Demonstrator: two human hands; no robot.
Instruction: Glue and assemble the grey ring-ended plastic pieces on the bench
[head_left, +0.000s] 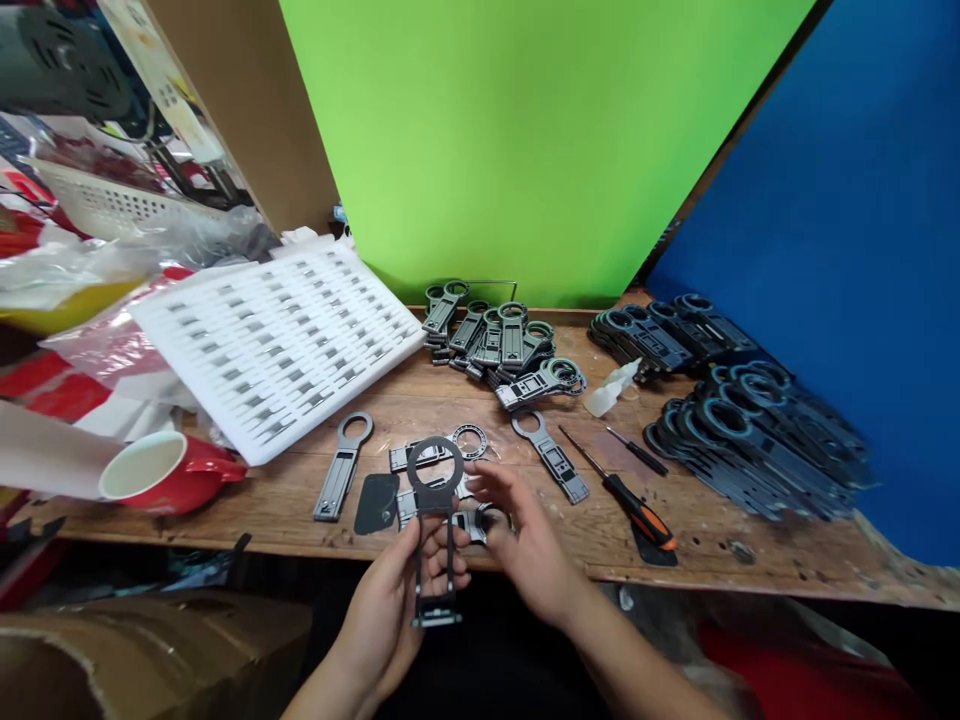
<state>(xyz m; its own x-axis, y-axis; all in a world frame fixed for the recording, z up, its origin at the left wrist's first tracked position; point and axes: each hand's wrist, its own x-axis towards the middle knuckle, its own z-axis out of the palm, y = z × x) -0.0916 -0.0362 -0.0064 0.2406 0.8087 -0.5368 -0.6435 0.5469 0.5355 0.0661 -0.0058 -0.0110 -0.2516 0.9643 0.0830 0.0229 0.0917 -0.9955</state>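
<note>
My left hand (386,605) holds a dark frame part (435,478) with a round ring at its top and two long side bars, over the table's front edge. The thumb lies on one bar and the fingers pass behind. Close to the ring's right side is my right hand (529,545), its fingers curved and apart, with nothing seen held in it. Behind the held part, several ringed metal parts (469,440) lie on the wood, partly hidden. Single ringed parts rest at the left (337,482) and at the right (559,468). A dark flat plate (376,503) lies beside them.
A white tray (300,345) of small metal pieces and a red cup (169,490) stand left. Piles of ringed parts sit at the back (487,335) and right (750,425). Two screwdrivers (637,510) (637,450) lie right of centre. Green (525,140) and blue (840,250) panels rise behind.
</note>
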